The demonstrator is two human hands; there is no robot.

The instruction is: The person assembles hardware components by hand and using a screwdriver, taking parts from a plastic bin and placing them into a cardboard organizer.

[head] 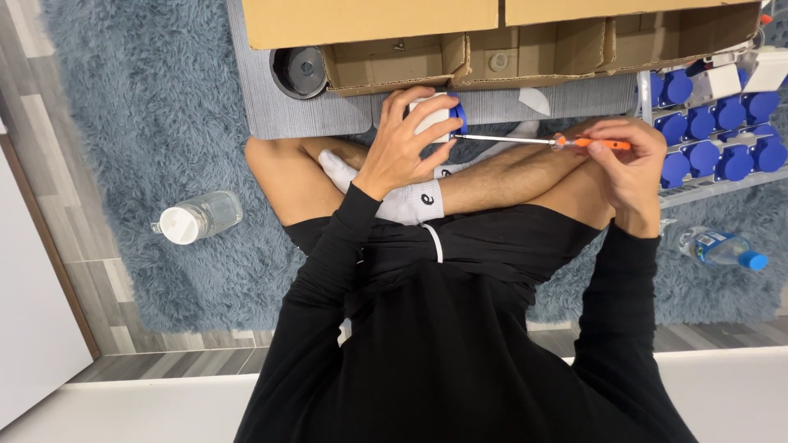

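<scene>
I sit cross-legged on a blue shaggy rug. My left hand (404, 143) grips a small white socket unit with a blue cap (441, 115), held above my crossed shins. My right hand (628, 156) holds an orange-handled screwdriver (542, 141) level, its thin metal shaft pointing left, with the tip touching the blue and white socket unit. Both arms wear black sleeves.
An open cardboard box (501, 41) lies ahead on a grey mat, a dark round can (299, 71) beside it. A rack of several blue socket units (714, 131) stands at the right. A clear bottle (197, 218) lies left, another bottle with a blue cap (722, 248) right.
</scene>
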